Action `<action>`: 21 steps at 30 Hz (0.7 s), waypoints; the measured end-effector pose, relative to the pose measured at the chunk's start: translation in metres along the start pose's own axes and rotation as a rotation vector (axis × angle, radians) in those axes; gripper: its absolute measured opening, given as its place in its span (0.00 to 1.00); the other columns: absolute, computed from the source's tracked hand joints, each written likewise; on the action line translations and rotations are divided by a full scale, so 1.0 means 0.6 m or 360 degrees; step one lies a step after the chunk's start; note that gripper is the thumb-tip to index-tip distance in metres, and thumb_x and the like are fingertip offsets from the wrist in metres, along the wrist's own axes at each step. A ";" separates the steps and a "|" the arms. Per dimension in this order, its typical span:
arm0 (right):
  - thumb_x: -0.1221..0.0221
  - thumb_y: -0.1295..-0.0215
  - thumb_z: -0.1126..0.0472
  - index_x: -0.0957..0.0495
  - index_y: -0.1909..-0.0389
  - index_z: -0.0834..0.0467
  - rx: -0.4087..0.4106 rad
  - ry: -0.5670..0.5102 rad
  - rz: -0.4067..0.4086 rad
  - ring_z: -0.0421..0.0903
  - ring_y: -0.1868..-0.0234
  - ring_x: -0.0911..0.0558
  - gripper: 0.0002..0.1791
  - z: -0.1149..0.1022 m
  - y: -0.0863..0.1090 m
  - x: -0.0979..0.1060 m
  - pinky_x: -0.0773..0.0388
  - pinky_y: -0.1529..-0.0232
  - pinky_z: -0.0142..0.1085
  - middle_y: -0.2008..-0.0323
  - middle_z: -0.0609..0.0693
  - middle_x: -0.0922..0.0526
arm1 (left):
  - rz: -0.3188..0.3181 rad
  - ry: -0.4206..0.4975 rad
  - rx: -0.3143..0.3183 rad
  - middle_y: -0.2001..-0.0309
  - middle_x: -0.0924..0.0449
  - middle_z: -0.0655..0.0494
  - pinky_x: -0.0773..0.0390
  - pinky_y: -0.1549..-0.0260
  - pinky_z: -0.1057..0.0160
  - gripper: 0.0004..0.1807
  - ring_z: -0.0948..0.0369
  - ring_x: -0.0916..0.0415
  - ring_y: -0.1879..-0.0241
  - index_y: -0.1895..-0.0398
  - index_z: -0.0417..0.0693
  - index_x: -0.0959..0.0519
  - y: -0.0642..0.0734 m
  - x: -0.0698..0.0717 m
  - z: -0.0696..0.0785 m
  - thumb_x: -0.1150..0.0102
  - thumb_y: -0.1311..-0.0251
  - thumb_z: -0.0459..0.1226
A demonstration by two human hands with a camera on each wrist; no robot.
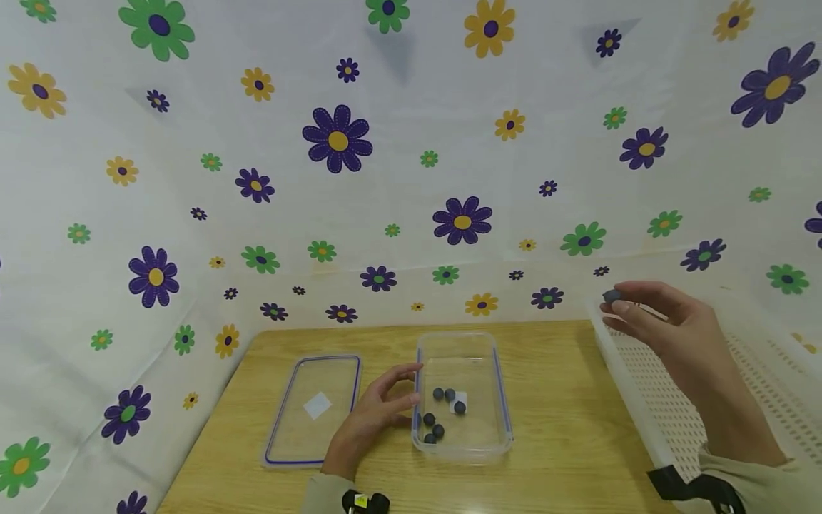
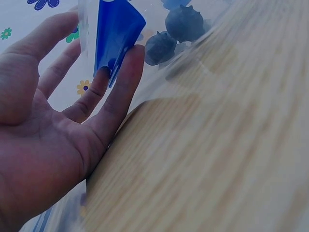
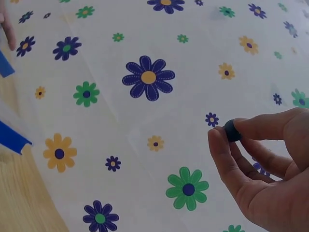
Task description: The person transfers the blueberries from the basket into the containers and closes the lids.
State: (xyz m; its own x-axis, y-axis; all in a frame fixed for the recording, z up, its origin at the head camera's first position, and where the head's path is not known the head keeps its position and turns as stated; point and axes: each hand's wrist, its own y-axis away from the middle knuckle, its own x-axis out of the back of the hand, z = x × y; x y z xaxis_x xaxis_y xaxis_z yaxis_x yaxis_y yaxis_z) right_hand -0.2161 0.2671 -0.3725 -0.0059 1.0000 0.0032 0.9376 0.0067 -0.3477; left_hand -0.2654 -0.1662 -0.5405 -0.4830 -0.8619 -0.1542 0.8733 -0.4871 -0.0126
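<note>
My right hand pinches a single blueberry between thumb and fingertips, raised over the near-left side of a white basket. In the right wrist view that blueberry shows dark and round. A clear plastic container stands uncovered on the table, with several blueberries in its left half. Against its left wall rests my left hand, fingers spread and touching the side. From the left wrist view, the fingertips meet the blue clip on the container's side.
Left of the container lies its clear lid with a blue seal, flat on the wooden table. The white perforated basket takes up the right side. A flower-printed sheet hangs behind and to the left.
</note>
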 end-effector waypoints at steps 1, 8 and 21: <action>0.38 0.28 0.68 0.23 0.41 0.66 0.0013 -0.0036 0.0005 0.41 0.53 0.12 0.17 0.001 0.002 -0.009 0.17 0.53 0.30 0.52 0.49 0.13 | 0.0009 -0.0007 0.0003 0.30 0.41 0.36 0.15 0.53 0.43 0.34 0.42 0.23 0.42 0.23 0.44 0.37 0.002 0.001 0.001 0.38 0.29 0.33; 0.39 0.29 0.70 0.24 0.40 0.69 0.0101 -0.0138 0.0037 0.44 0.53 0.12 0.18 0.013 0.018 -0.061 0.17 0.51 0.32 0.51 0.52 0.15 | 0.0004 -0.0026 0.0019 0.30 0.41 0.36 0.15 0.54 0.43 0.34 0.44 0.23 0.43 0.23 0.44 0.37 0.000 0.001 0.001 0.37 0.30 0.34; 0.40 0.29 0.74 0.27 0.42 0.73 0.0115 -0.0316 -0.0059 0.46 0.52 0.12 0.17 0.059 0.021 -0.137 0.18 0.47 0.40 0.50 0.54 0.17 | 0.0035 -0.0003 0.0028 0.29 0.41 0.36 0.15 0.53 0.43 0.36 0.42 0.22 0.43 0.23 0.46 0.36 0.002 0.004 0.001 0.35 0.31 0.36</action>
State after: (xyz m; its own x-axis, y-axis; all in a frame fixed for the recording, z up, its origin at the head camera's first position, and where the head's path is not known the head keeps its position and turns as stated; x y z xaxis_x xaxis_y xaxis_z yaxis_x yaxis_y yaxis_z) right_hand -0.2161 0.1851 -0.4102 -0.1151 0.9795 -0.1650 0.9081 0.0365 -0.4171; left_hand -0.2655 -0.1692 -0.5404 -0.4641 -0.8726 -0.1526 0.8823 -0.4706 0.0079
